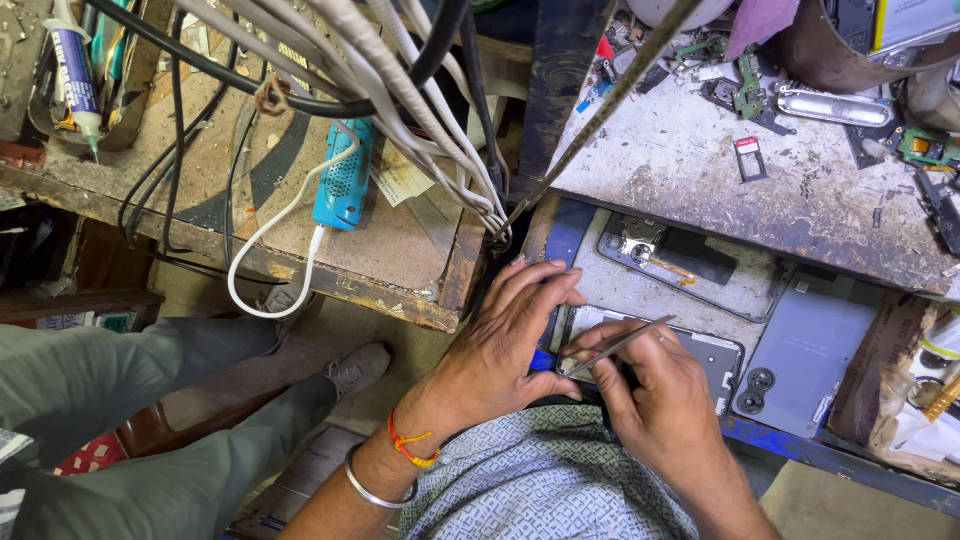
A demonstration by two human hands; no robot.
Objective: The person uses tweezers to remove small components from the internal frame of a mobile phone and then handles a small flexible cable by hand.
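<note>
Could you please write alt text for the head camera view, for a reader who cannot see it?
Seen from above, a person's right hand works metal tweezers at an opened phone while the left hand steadies its edge. A grey back cover lies beside it; cables hang overhead.

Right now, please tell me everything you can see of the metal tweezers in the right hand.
The tweezers are thin, silver-grey metal with two long slim arms that run together to a point. The right hand pinches them between thumb and fingers, lying at a slant, one end up-right, the other down-left. The lower tip meets the edge of the opened phone on the tray, close to the left hand fingers. Whether the tip grips anything is too small to tell.
</note>
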